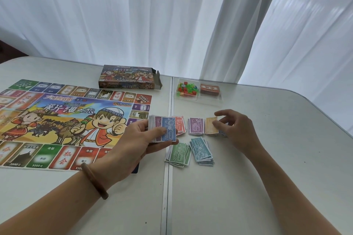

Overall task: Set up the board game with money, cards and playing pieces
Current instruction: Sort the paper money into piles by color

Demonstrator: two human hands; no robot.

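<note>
Money stack (166,129), blue 2000 note uppermost, is held in the left hand (141,139) at the right edge of the game board (72,120). The thumb lies across the top note and the fingers curl underneath in a firm hold. The right hand (236,129) is over the table (267,158) to the right, fingers bent, thumb tip on the orange pile (211,127). Whether it pinches a note cannot be told.

Sorted notes lie between the hands. The far row runs red pile (181,123), partly behind the held stack, then purple pile (195,126), then the orange pile. Nearer are the green pile (178,155) marked 500 and the teal pile (202,150) marked 1000, both loosely fanned. A few blue notes (222,133) show under the right hand.

The board lies flat at left. Beyond the piles, a clear tray (219,101) holds coloured playing pieces (186,89) in one compartment and a card deck (209,89) in the next. The game box (129,77), end flap open, lies behind the board. A bracelet (94,183) circles the left wrist. White curtain (172,15) hangs behind.
</note>
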